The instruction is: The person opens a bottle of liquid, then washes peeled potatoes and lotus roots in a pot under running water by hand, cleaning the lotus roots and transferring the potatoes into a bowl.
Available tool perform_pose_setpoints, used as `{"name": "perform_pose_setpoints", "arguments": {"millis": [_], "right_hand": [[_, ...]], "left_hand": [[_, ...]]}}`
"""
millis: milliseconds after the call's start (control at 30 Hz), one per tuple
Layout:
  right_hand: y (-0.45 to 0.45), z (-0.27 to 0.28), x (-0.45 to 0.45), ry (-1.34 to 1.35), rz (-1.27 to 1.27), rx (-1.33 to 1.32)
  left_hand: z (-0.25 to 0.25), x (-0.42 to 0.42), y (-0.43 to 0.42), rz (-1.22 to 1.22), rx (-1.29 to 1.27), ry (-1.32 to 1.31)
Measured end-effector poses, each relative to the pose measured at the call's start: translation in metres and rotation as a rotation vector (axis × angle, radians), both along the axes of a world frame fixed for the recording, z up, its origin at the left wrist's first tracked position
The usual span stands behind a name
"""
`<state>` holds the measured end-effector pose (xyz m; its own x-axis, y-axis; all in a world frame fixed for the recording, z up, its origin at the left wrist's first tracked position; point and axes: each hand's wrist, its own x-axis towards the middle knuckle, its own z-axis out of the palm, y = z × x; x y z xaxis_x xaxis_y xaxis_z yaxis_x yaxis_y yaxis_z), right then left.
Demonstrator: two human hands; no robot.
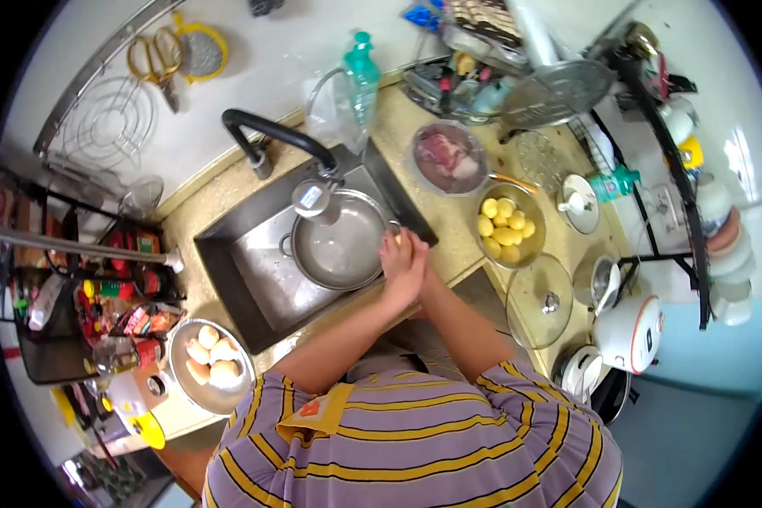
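My left hand (401, 278) and my right hand (421, 254) are pressed together at the right rim of a metal pot (334, 251). Both are closed, with fingers overlapping. A small pale yellow bit (399, 240) shows at the fingertips; whatever else they may hold is hidden. The two-handled pot stands in the dark sink (254, 292), and its inside looks wet. Above its back edge hangs the head of a black faucet (311, 197). Right of my hands, a metal bowl (537, 207) holds several peeled potatoes (505, 222).
Raw meat (449, 157) sits in a bowl behind the potatoes. A glass lid (533, 309) lies at the right counter edge. On the left stands a bowl of pale brown roundish food (220, 371). A teal bottle (361, 72) and crowded racks border the counter.
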<state>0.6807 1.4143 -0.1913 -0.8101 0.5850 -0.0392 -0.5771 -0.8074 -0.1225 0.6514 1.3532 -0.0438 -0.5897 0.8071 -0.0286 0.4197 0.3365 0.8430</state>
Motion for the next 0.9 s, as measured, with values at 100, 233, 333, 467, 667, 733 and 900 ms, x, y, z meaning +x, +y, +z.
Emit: {"name": "perform_pose_setpoints", "arguments": {"millis": [100, 233, 333, 467, 667, 733, 900], "right_hand": [[-0.033, 0.173, 0.003, -0.526, -0.824, 0.081], [0.068, 0.106, 0.132, 0.438, -0.309, -0.284], [0.074, 0.132, 0.158, 0.129, -0.337, -0.289], [0.071, 0.179, 0.165, -0.272, -0.501, -0.197], [0.072, 0.2, 0.171, -0.311, -0.588, -0.078], [0.074, 0.194, 0.179, -0.267, -0.535, 0.125], [0.066, 0.29, 0.176, -0.315, -0.663, -0.326]], "left_hand": [[0.032, 0.04, 0.028, -0.258, 0.06, 0.023], [0.076, 0.091, 0.074, -0.466, 0.178, 0.003], [0.097, 0.1, 0.099, -0.48, 0.257, -0.308], [0.065, 0.092, 0.109, -0.666, 0.186, -0.853], [0.11, 0.102, 0.122, -0.458, 0.104, -1.247], [0.121, 0.103, 0.141, -0.507, 0.131, -1.433], [0.091, 0.113, 0.189, -0.553, 0.25, -1.624]]}}
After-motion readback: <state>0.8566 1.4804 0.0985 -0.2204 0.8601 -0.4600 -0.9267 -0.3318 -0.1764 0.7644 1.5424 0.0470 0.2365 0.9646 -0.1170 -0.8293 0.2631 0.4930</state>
